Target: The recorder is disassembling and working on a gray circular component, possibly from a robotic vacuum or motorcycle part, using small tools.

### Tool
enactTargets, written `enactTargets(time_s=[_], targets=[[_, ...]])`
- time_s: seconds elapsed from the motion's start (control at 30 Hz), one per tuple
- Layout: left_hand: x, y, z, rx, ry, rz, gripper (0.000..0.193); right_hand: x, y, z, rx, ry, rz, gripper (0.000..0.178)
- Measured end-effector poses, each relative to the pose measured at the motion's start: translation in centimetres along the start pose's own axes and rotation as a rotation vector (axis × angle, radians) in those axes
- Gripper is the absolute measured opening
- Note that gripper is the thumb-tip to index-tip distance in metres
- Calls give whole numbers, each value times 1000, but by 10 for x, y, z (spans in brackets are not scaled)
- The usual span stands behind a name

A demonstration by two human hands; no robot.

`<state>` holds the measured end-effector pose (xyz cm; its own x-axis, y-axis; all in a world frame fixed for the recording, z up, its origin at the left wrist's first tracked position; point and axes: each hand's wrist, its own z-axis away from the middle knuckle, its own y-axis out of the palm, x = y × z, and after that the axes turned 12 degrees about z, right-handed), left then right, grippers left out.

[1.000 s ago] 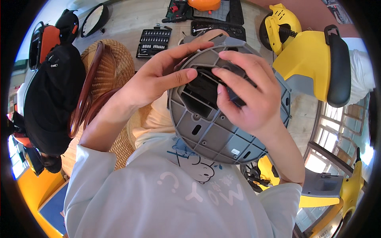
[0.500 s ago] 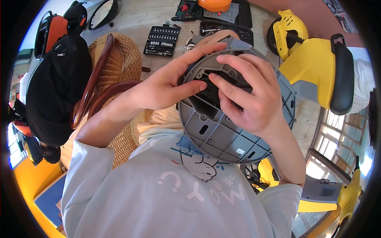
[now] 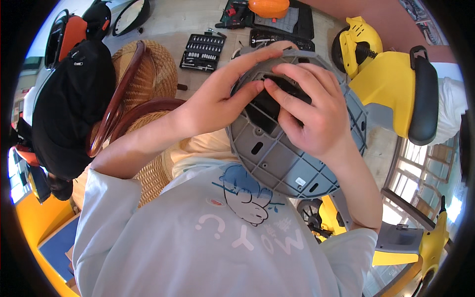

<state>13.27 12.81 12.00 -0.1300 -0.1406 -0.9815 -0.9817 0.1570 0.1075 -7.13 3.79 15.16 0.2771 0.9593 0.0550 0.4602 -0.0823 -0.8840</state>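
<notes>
Left hand (image 3: 217, 96) reaches over the upper-left rim of a round ribbed grey panel (image 3: 277, 161), its thumb at a dark opening (image 3: 261, 111); some fingers are lost behind the rim, so I cannot tell how firmly it grips. The right hand (image 3: 319, 116) bends over the panel's face, index tip almost meeting the left thumb at the opening's far edge. Whether anything is pinched there I cannot tell; the opening's inside is too dark to read. I see the panel tilted in front of the shirt (image 3: 178, 242), its lower edge close to the cloth. Past the far rim, to the left, an open socket case (image 3: 202, 52) lies on the floor (image 3: 168, 27). Bare floor separates the panel from a yellow scooter (image 3: 388, 84) at right; a wicker chair (image 3: 161, 74) sits beyond the left forearm.
</notes>
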Motion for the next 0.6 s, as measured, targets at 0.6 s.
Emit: enactTargets(time_s=[0.6], targets=[[3, -12, -2, 119, -109, 214, 80, 2, 1, 7, -12, -43, 20, 41]])
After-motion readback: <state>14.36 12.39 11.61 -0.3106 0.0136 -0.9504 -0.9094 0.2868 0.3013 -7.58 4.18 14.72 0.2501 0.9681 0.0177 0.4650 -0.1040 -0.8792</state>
